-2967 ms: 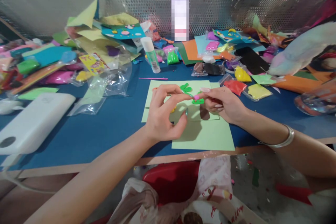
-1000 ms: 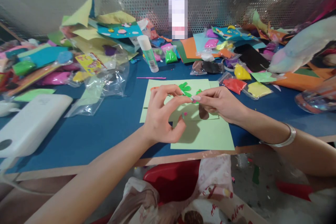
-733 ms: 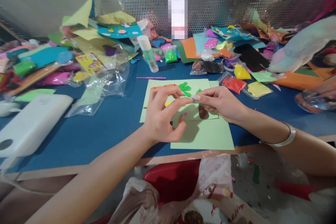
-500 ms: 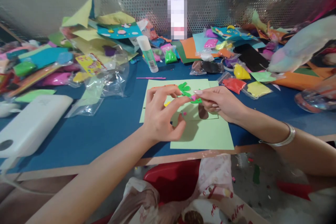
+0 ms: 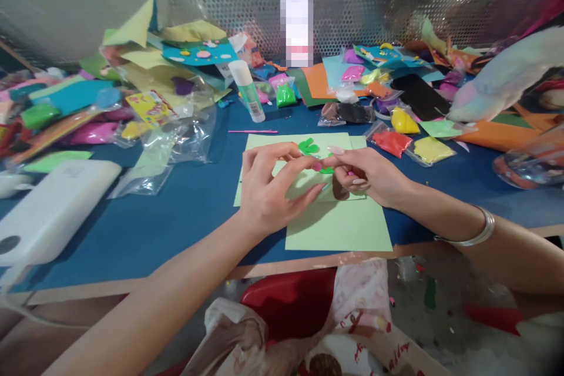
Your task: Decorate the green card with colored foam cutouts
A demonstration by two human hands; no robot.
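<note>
**Fingers meet over the green clay**

Fingertips (image 5: 318, 189) of the left hand (image 5: 268, 191) and the right hand (image 5: 370, 175) come together, pinching a tiny pink bit of clay (image 5: 316, 167). It sits just above the light green paper (image 5: 339, 226), beside a green clay leaf (image 5: 307, 146). Far off stands a glue stick (image 5: 249, 92). To the right lie a red clay bag (image 5: 391, 142) and a yellow clay bag (image 5: 433, 150). Near left sits a white box (image 5: 53, 208).
</note>
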